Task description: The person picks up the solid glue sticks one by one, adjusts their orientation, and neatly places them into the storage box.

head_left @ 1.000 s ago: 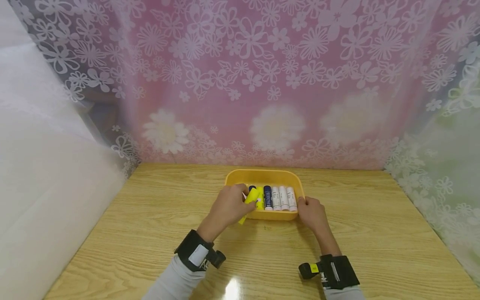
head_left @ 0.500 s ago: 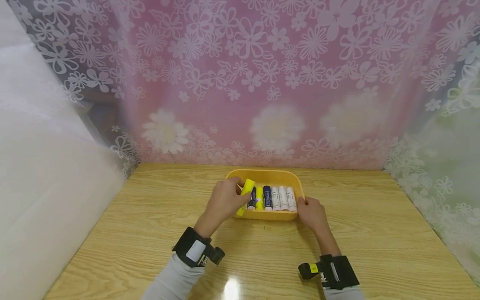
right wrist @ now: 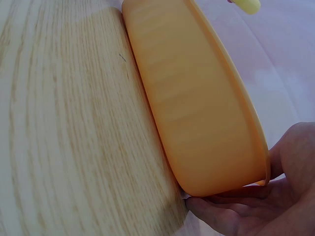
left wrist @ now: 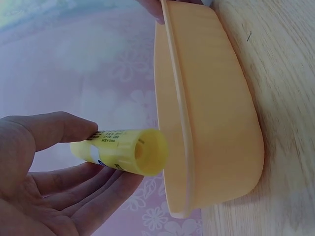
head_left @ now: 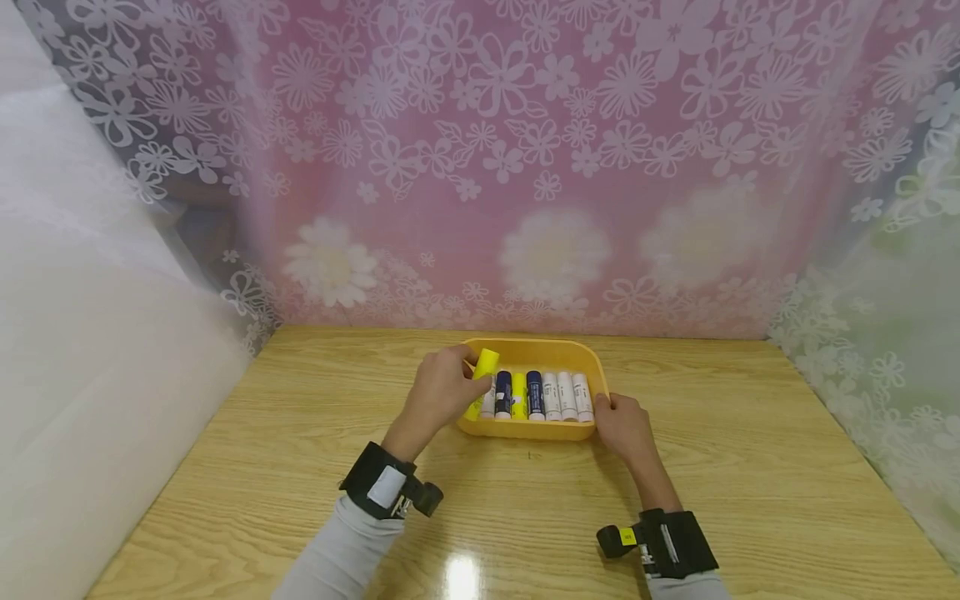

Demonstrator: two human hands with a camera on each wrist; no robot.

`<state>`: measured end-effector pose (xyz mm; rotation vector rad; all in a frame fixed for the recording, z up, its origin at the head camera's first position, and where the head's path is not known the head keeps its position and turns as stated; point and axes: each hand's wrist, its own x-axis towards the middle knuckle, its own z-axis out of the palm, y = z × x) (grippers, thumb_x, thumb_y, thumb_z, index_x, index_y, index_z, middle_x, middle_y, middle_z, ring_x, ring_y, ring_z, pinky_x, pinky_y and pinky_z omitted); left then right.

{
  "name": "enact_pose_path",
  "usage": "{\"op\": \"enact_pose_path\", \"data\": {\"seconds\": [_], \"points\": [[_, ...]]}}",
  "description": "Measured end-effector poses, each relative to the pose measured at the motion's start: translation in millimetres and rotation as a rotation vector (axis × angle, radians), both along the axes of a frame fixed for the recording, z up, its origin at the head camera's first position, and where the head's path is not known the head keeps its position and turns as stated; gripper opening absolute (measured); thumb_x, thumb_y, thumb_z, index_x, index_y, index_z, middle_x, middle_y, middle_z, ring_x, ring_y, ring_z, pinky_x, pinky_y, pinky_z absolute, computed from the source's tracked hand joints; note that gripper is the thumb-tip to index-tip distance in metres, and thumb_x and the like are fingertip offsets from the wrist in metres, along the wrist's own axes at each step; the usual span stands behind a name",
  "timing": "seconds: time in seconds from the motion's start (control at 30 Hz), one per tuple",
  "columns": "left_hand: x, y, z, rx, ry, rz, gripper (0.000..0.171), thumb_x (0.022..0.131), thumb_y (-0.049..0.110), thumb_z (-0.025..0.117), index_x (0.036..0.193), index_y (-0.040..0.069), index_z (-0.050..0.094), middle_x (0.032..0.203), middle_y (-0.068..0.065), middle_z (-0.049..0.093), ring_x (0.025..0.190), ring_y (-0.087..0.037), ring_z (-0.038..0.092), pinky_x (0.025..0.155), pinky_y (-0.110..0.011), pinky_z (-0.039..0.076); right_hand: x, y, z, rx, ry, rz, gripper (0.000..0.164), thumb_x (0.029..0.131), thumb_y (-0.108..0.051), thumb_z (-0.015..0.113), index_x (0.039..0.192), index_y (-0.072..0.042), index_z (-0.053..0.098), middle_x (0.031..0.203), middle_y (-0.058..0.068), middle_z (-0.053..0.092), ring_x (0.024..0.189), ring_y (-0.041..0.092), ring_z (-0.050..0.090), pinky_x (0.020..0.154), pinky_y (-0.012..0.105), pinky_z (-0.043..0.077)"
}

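Observation:
My left hand (head_left: 437, 390) pinches a yellow glue stick (left wrist: 115, 147) between thumb and fingers. In the head view that stick leans over the left end of an orange plastic bin (head_left: 536, 431). Its round end faces the bin's rim in the left wrist view. Inside the bin a row of glue sticks stands side by side: a white one (head_left: 488, 403) at the left, a navy one (head_left: 503, 397), a yellow one (head_left: 519, 398), another navy one (head_left: 535, 393), then white ones (head_left: 566, 398) to the right. My right hand (head_left: 627, 427) grips the bin's right end, thumb at the rim and fingers beneath.
The bin sits on a wood-grain table (head_left: 525, 517) near its back edge. A pink flowered curtain (head_left: 525, 167) hangs behind, and a white sheet (head_left: 112, 333) borders the left side. A small dark mark (head_left: 529, 455) lies on the table before the bin.
My left hand has moved left and a little away from me, carrying the yellow glue stick from the bin's front to its left end. The right hand stays put.

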<state>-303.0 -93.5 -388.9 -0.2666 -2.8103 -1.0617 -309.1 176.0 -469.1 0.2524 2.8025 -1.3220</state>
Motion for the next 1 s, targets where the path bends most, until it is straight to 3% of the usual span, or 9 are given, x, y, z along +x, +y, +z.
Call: {"op": "enact_pose_path", "data": {"seconds": [0.53,1.0], "points": [[-9.5,-1.0,-0.2,-0.014,-0.038,0.011,0.034,0.090,0.020,0.077,0.115,-0.002,0.070,0.096,-0.014,0.072,0.066,-0.015,0.064,0.052,-0.021,0.054,-0.4,0.6,0.0,0.002,-0.003,-0.001,0.046,0.106,-0.027,0.035,0.118,0.006,0.066,0.081,0.011,0.058,0.070,0.021,0.052,0.058,0.029,0.040],[-18.0,-4.3,-4.5,-0.042,-0.055,0.003,0.033,0.089,0.018,0.077,0.112,-0.005,0.070,0.091,-0.014,0.071,0.061,-0.015,0.061,0.051,-0.020,0.052,-0.9,-0.3,0.0,0.004,0.000,-0.007,0.046,0.106,-0.027,0.036,0.118,0.006,0.066,0.083,0.011,0.059,0.071,0.021,0.052,0.058,0.028,0.040]]}}
